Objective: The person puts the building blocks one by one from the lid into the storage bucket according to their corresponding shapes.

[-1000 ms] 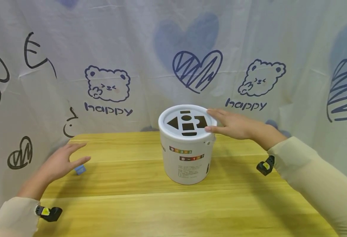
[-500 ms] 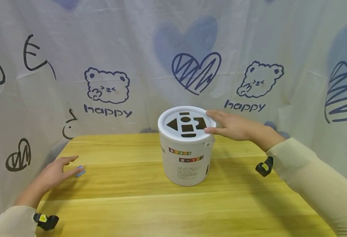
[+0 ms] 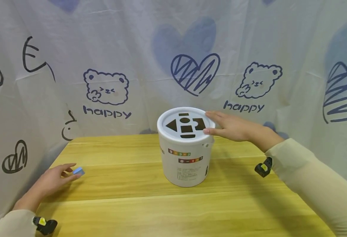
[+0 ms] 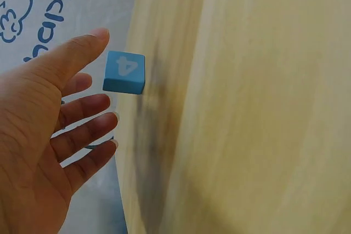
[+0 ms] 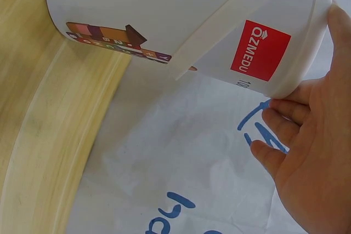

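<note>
A small blue block (image 3: 78, 171) rests on the table's left side. My left hand (image 3: 53, 181) is beside it, thumb and fingers spread apart and loosely bent. In the left wrist view the block (image 4: 125, 72), marked with a white 4, sits just past the thumb tip, and no finger closes round it. My right hand (image 3: 232, 127) rests on the right rim of a white bucket (image 3: 185, 164). The bucket's lid (image 3: 173, 135) has several dark shaped holes. From the right wrist, the hand (image 5: 307, 152) touches the rim with extended thumb and fingertips; some fingers are bent outside it.
The wooden table (image 3: 117, 210) reaches back to a white curtain (image 3: 149, 75) printed with hearts and bears. A white carrying handle (image 5: 219, 26) lies against the bucket's side. Black wrist cameras sit at both sleeves.
My left hand has moved down toward the blue block, its thumb and fingers coming closer to it. The right hand stays on the bucket's rim, and the view has shifted slightly.
</note>
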Motion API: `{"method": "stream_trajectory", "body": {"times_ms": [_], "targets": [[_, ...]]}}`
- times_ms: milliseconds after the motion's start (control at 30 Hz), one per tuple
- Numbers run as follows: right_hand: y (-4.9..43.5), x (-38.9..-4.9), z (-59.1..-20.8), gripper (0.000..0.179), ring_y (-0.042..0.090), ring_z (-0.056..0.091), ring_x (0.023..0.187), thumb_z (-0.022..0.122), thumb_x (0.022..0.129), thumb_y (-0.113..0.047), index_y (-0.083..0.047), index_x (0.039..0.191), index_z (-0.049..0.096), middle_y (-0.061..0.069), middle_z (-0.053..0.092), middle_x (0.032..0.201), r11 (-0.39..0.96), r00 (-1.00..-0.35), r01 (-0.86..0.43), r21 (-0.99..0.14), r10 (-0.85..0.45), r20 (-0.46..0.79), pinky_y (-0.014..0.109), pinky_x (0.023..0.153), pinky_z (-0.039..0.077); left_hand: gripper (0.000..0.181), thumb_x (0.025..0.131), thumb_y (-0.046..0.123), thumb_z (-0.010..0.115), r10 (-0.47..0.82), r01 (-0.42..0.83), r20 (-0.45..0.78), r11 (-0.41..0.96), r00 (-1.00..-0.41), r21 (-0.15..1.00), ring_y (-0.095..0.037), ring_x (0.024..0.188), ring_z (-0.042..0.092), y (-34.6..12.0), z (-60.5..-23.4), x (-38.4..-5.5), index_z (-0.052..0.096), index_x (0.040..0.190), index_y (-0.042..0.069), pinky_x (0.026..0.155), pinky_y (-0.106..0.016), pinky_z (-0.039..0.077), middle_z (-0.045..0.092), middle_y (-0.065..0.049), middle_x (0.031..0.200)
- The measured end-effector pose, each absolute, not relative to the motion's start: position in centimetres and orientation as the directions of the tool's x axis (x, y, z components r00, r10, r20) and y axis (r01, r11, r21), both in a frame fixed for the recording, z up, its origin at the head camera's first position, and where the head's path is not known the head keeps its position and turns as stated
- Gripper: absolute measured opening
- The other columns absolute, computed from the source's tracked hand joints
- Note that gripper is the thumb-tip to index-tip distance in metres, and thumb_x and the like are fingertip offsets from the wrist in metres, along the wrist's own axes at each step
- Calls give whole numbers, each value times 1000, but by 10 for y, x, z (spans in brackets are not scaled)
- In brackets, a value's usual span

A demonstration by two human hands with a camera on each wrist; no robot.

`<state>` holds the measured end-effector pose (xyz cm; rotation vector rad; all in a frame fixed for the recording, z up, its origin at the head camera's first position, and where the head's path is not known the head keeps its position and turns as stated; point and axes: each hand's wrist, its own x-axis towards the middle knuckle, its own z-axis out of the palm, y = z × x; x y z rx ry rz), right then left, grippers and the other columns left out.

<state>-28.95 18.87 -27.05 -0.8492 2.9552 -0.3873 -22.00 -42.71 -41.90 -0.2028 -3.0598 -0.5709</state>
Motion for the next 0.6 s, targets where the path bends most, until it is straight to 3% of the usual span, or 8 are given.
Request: {"method": "stream_trajectory", "body": {"times_ms": [300,600], "targets": [[188,-289,-270,93,39,22,144,40,90,-75,-16,158,17,9,17,162,816,-848,-519,-254,-530,30,61,113,22,66,93,46,64,130,147,72,933,-989,327,-32,88,67,-427,-426,-221,54,132,-7,75,-52,54,68,-14,102],[188,-288,-269,94,38,21,144,39,90,-75,-16,158,16,10,16,162,817,-849,-515,-258,-527,28,61,113,20,55,96,44,61,154,174,91,945,-984,277,-26,84,65,-421,-426,-227,62,123,-3,72,-48,54,69,-12,100]]}}
